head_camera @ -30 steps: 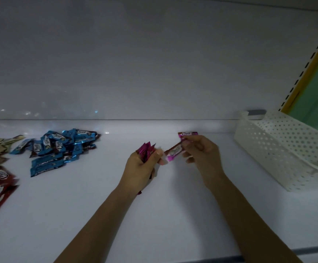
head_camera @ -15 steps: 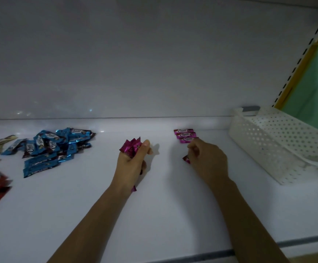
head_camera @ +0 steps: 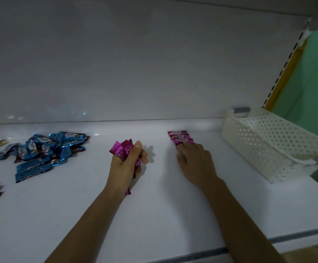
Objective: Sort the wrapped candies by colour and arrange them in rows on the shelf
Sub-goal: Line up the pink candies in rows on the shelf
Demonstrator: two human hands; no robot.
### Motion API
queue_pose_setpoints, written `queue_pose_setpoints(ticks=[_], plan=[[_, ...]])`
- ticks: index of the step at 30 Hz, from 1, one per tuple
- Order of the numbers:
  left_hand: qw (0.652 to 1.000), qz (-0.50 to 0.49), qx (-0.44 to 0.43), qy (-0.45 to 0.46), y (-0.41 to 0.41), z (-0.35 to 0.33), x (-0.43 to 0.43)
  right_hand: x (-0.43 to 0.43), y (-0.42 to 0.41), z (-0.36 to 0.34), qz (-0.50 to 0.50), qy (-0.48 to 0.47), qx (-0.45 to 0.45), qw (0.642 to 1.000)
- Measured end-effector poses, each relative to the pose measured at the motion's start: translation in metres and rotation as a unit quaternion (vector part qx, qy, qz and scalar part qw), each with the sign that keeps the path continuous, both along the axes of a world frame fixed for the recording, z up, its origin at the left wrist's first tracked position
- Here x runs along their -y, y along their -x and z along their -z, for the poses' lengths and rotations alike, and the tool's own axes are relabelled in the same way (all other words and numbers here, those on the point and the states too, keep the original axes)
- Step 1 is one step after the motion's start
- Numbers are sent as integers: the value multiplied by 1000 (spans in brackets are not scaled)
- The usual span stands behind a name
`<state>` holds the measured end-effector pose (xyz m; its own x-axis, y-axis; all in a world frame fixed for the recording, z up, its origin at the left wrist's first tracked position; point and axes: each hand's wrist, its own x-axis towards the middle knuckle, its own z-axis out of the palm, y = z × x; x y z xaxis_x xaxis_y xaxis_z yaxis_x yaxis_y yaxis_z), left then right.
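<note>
**Pink row under way: fourth piece going down**

The step in hand looks to be laying out the pink row. Three pink Choco candies (head_camera: 179,136) lie flat, side by side and touching, near the back of the white shelf (head_camera: 154,215). A fourth pink candy (head_camera: 181,145) sits just in front of them under the right hand (head_camera: 194,162). That hand is palm-down with its fingers bent over the piece and its fingertips on the wrapper. Whether they pinch it or merely press it into line I cannot tell, as the hand itself hides it.

The left hand (head_camera: 126,166) is left of the row and apart from it. Its fingers and thumb are curled tight round a bundle of pink-wrapped candies (head_camera: 123,150), whose crimped ends stick up above the fist (one end also pokes out below, near the wrist).

By my reading, the next move is to leave the fourth piece square against the third, then draw a fresh one from the bundle. It calls for care in alignment, since light foil wrappers probably slide easily on a smooth shelf.

A heap of blue Choco candies (head_camera: 44,150) lies well to the left, and a white perforated basket (head_camera: 268,145) stands to the right.
</note>
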<state>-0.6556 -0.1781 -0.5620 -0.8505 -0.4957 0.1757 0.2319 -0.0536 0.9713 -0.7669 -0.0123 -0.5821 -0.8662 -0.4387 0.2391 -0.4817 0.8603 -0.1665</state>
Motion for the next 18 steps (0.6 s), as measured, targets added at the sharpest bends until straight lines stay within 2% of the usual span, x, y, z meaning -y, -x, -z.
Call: queue_pose_setpoints(ticks=[6,12,18], plan=[[999,29,-10,-21,-2,0,1,2,4,-6,16,45,-13,999],[999,36,-8,-29,-2,0,2,8,16,0,21,12,44,999],[999,38,-7,-31,0,2,4,7,16,1,8,20,49,999]])
